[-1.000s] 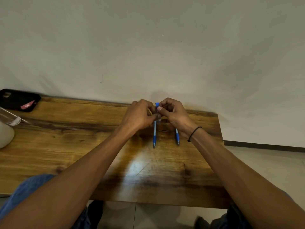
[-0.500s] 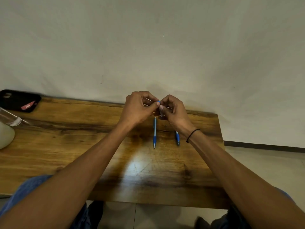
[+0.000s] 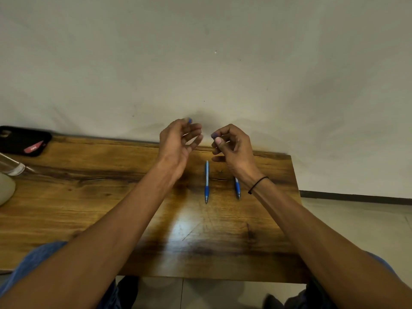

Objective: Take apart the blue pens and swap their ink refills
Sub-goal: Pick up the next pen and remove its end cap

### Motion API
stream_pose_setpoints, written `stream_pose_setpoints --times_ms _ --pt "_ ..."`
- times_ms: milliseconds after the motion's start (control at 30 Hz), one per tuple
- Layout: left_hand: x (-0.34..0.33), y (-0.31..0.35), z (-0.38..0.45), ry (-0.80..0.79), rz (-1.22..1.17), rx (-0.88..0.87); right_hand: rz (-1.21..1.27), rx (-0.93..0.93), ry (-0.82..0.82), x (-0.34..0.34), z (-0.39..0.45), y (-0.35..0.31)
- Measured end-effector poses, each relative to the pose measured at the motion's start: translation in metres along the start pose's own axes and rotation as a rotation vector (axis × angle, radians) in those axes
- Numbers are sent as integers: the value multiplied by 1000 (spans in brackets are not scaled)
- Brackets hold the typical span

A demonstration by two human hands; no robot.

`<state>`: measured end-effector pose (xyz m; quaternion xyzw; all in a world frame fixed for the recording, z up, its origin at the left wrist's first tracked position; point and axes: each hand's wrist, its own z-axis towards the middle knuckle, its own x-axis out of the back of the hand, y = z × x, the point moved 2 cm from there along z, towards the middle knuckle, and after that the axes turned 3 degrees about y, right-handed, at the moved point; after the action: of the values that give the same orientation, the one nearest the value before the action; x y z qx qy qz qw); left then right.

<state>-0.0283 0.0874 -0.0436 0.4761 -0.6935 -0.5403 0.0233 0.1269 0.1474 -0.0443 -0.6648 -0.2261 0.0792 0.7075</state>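
Two blue pens lie side by side on the wooden table (image 3: 89, 197), tips toward me. The left pen (image 3: 207, 181) is in full view. My right wrist covers the far end of the right pen (image 3: 237, 188). Both hands hover apart above the pens' far ends. At the fingertips of my left hand (image 3: 178, 141), a small blue pen part (image 3: 190, 120) shows. Thumb and forefinger of my right hand (image 3: 234, 146) pinch another small blue part (image 3: 215, 136). What these parts are is too small to tell.
A black case with a red label (image 3: 22, 141) lies at the table's far left corner. A clear glass object (image 3: 12, 167) and a pale rounded object (image 3: 5, 188) sit at the left edge. The wall stands right behind the table; its right edge drops to floor.
The hands were pressed together, pinching one blue piece above the left pen. They have risen and moved apart, each with a small blue part. The pens have not moved.
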Motion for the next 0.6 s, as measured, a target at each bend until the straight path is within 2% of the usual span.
stream_pose_setpoints --times_ms 33,100,400,600 --pt "1 -1 -1 37 -153 65 10 26 2 0 1 -3" --pt "2 -5 -3 87 -311 114 9 94 -17 -1 2 -8" --pt "-18 -14 -11 -65 -538 142 -31 213 -147 -10 1 -18" --pt "-15 -9 -8 -138 -580 98 -102 282 -138 -5 1 -28"
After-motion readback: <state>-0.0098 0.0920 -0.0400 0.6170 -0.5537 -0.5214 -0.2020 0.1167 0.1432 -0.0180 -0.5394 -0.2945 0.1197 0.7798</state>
